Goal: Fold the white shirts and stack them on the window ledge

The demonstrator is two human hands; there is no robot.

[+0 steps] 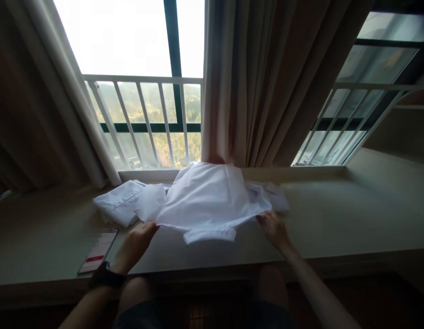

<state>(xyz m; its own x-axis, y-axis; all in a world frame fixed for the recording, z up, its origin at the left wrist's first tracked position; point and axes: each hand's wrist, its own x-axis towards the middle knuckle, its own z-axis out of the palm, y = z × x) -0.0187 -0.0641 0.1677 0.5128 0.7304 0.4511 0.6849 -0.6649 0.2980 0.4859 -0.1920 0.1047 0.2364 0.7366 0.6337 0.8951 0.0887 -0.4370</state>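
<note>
A white collared shirt [207, 198] is spread over the window ledge, its collar toward me and its far end by the curtain. My left hand [140, 240], with a dark watch on the wrist, pinches the shirt's near left edge at the shoulder. On the opposite shoulder, my right hand [273, 228] grips the cloth between closed fingers. The near edge is stretched between both hands. Left of it lies a folded white garment [118, 203], partly covered by the shirt's sleeve. More white cloth [278, 197] shows at the right, blurred.
A phone [99, 251] with a lit screen lies on the ledge [335, 224] near my left forearm. Behind the ledge are long curtains [267, 82] and a window with a white railing [143, 80]. My knees are below the ledge's front edge.
</note>
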